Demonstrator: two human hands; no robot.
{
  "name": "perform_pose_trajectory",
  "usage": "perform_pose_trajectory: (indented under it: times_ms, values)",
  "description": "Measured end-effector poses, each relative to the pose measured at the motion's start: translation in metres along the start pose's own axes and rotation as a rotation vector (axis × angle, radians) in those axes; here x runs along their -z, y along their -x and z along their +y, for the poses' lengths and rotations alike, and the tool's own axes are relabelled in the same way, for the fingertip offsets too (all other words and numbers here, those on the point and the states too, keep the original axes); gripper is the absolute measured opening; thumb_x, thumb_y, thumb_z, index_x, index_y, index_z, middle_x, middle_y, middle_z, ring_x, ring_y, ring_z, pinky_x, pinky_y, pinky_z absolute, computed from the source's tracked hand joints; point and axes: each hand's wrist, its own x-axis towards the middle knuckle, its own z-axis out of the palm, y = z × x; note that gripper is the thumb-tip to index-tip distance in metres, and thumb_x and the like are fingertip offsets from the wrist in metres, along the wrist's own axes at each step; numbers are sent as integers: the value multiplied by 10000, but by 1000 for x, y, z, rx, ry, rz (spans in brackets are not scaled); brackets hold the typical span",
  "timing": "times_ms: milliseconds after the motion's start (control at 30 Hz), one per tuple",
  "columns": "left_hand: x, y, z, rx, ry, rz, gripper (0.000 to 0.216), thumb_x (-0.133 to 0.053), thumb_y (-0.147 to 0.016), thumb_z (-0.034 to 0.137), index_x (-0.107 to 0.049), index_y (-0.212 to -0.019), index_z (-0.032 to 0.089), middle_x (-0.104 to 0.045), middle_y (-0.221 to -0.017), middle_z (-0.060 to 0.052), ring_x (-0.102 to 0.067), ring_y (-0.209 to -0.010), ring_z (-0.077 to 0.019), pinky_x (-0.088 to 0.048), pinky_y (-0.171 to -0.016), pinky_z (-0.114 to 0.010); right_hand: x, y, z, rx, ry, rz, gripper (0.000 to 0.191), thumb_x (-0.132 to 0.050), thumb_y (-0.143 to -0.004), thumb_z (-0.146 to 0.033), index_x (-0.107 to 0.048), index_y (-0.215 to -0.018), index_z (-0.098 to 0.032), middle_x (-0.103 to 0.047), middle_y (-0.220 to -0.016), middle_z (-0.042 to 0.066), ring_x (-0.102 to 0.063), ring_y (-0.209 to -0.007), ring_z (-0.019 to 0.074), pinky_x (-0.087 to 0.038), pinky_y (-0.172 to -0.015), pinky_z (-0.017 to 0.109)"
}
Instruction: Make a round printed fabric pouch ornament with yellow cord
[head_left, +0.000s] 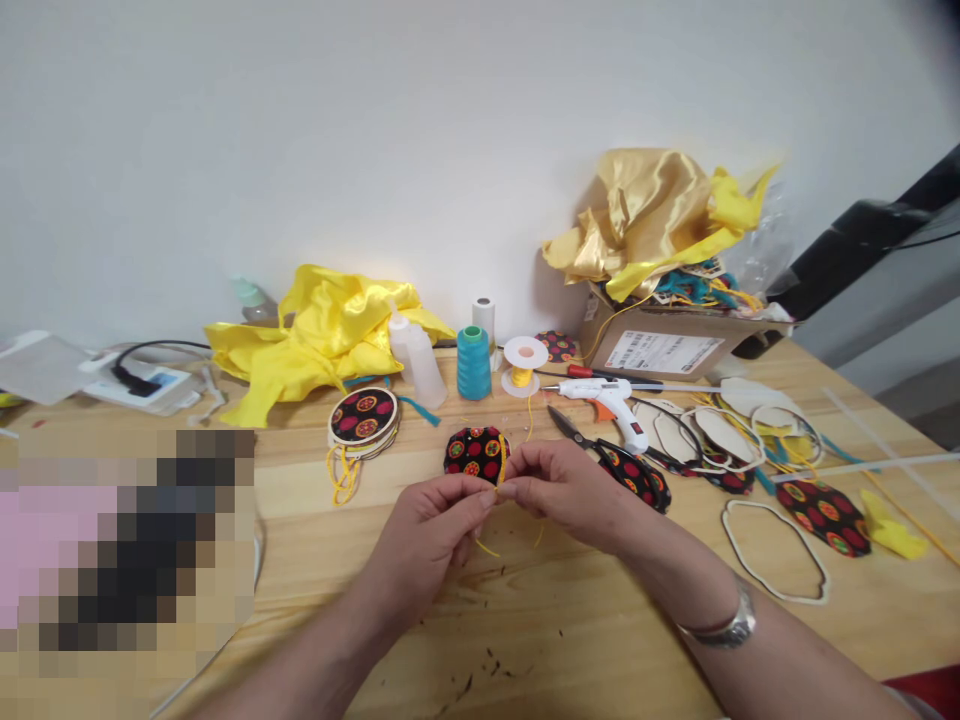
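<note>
My left hand [439, 525] and my right hand [559, 490] meet over the middle of the table, thumbs and fingertips pinched together. Between them runs a thin yellow cord [487, 548], its loose ends hanging below the fingers and a loop rising above. Just behind the fingertips is a black fabric piece [471, 453] printed with red and orange circles; whether the cord is attached to it I cannot tell. A white spool of yellow cord [525, 352] stands further back. Black-handled scissors [574, 430] lie beside my right hand, near a white glue gun [615, 400].
A teal thread cone [474, 365] and a squeeze bottle [420, 360] stand near the wall. Left of them lies yellow satin [322, 330]. A cardboard box [645, 345] overflows with fabric. Wooden frames [776, 550] lie right; a stacked round piece [364, 417] lies left.
</note>
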Motion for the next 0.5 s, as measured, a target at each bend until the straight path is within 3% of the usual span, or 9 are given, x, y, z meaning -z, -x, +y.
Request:
perform_pose_trajectory:
  times_ms: [200, 300, 400, 500]
  values:
    - [-1, 1, 4, -25, -144, 57, 227, -624, -708, 373, -647, -713, 146, -443, -462, 61, -280, -378, -37, -181, -377, -175, 0, 1, 1, 49, 123, 69, 108, -536, -728, -194, -589, -642, -155, -483, -564, -37, -402, -555, 85, -308, -534, 212]
    - [1, -1, 4, -94, -241, 98, 194, -618, -719, 351, -668, -765, 170, -522, -548, 32, -399, -449, -66, -282, -420, -181, 1, 0, 1, 73, 182, 131, 124, -535, -738, -187, -572, -623, -156, -482, -552, -37, -415, -556, 88, -317, -557, 218]
    - [4, -4, 3, -236, -359, 143, 136, -617, -725, 291, -672, -690, 173, -620, -911, -46, -561, -751, -145, -426, -635, -245, 1, -1, 1, 80, 185, 157, 150, -521, -756, -188, -545, -611, -159, -501, -546, -33, -440, -553, 91, -329, -568, 221]
    - [6, -5, 1, -361, -406, 160, 137, -591, -749, 267, -659, -672, 175, -559, -1099, -70, -524, -1019, -208, -394, -870, -326, 0, -1, 3, 79, 199, 209, 139, -511, -763, -185, -538, -628, -165, -532, -558, -27, -467, -564, 98, -340, -579, 227]
